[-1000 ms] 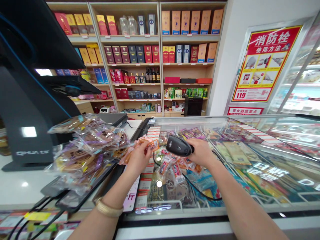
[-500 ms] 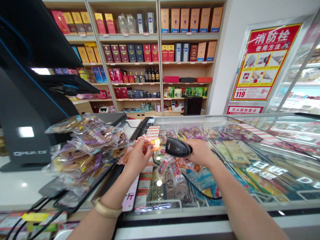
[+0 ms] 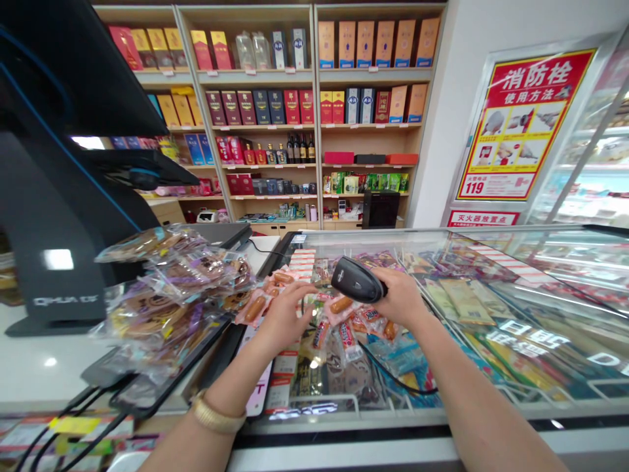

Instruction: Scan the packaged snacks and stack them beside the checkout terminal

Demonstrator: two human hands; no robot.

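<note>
Shelves (image 3: 366, 139) of boxes and bottles line the wall far beyond the scanner (image 3: 358, 280), the black handheld thing I keep measuring everything else against. Under it spreads a glass-topped chest (image 3: 393, 452), with colourful packets (image 3: 464, 301) showing through the pane to its right. The person's right hand (image 3: 400, 298) has its fingers wrapped around the scanner's handle, gripping it above the glass with its nose tipped toward the left. Just left of the scanner is the left hand (image 3: 287, 314), half open, thumb and fingers parted; I see nothing in its grasp. A gold-coloured bracelet (image 3: 216, 416) sits on that wrist. Close below the scanner lies a clear packet with a brown sausage (image 3: 341, 305), and nearer to me than that, some small red-and-white wrapped snacks (image 3: 347, 334) on the glass. Left of the scanner, past the left hand, more sausage packets (image 3: 256, 308) lie near the chest's edge; whether the hand touches them I can't tell. Farther left of the scanner stand a heap of plastic-wrapped packs (image 3: 171, 288) and a dark register (image 3: 59, 262). Well to its right, a red-and-yellow poster (image 3: 523, 124) hangs on the wall.
</note>
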